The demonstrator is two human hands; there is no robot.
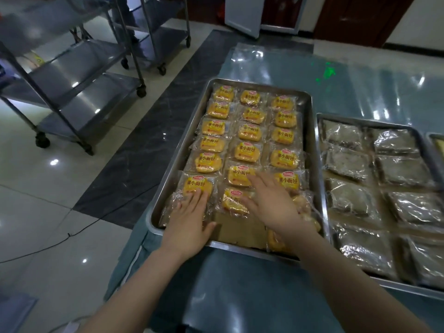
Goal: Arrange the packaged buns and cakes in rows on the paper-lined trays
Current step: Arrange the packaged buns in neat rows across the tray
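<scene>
A steel tray (312,145) on the table holds several yellow packaged buns (248,132) in three rows on brown paper (240,230). My left hand (188,223) lies flat, fingers straight, on a clear-wrapped bun (176,203) at the near end of the left row. My right hand (274,203) reaches over the middle row with straight fingers. Its fingertips touch the bun (236,175) there, and another bun (233,200) lies just left of its palm. More buns (276,241) sit partly hidden under my right wrist.
A second steel tray (360,120) to the right carries several dark cakes (348,161) in clear wrap. A third tray's corner (436,140) shows at the far right. Wheeled steel racks (72,75) stand on the tiled floor to the left. A black cable (72,234) crosses the floor.
</scene>
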